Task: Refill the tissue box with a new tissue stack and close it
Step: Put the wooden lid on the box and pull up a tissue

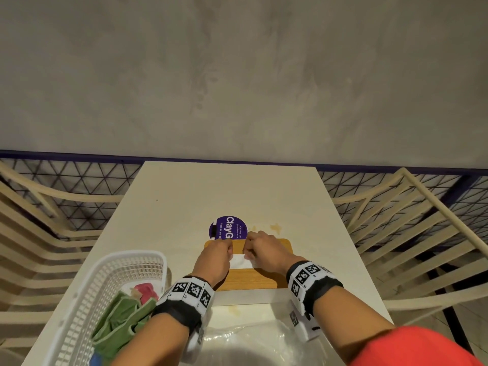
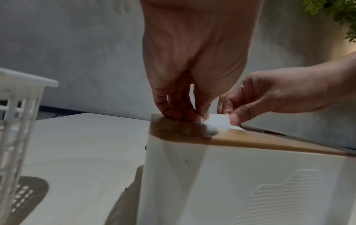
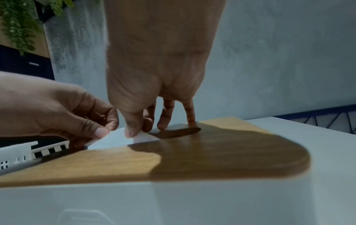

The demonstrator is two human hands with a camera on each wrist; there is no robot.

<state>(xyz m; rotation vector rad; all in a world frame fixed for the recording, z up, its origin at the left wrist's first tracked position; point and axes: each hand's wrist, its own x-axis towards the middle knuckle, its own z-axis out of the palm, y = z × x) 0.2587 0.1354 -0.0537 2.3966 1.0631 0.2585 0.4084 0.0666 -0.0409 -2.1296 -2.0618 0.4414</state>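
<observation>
**Drawing the first tissue through the lid**

The tissue box [image 1: 248, 280] sits just right of the white basket [image 1: 87, 291], wooden lid [image 3: 192, 155] apparently seated. Left hand [image 1: 215, 256] and right hand [image 1: 265, 249] pinch the tissue [image 1: 241, 261] at the slot. Pull evenly upward to avoid tearing.

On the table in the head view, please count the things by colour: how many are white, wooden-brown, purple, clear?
White: 2, the basket and the tissue
Wooden-brown: 1, the tissue box lid
Purple: 1, the round sticker
Clear: 1, the plastic wrapper
Total: 5
</observation>
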